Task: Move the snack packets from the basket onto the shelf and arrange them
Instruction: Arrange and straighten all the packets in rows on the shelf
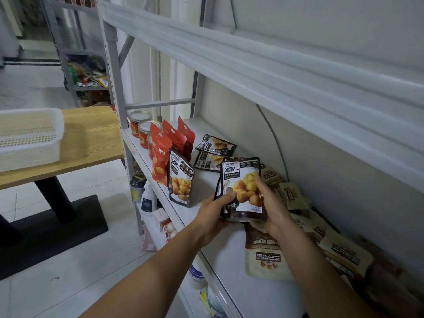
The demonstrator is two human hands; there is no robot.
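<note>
Black-and-white plastic chestnut packet [241, 187] is gripped upright, long axis vertical, by left hand [214, 211] and right hand [271, 203] at its lower edges above the white metal shelf [229, 260], the matching standing packet [180, 180] lying just leftward, nearer the left hand.

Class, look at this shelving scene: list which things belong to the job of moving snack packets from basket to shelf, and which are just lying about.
Belongs to the job: held chestnut packet, gripped by left hand and right hand; white basket; shelf; red packets; brown packets.
Just lying about: glass jars; wooden table; bottles on the lower shelf.
</note>
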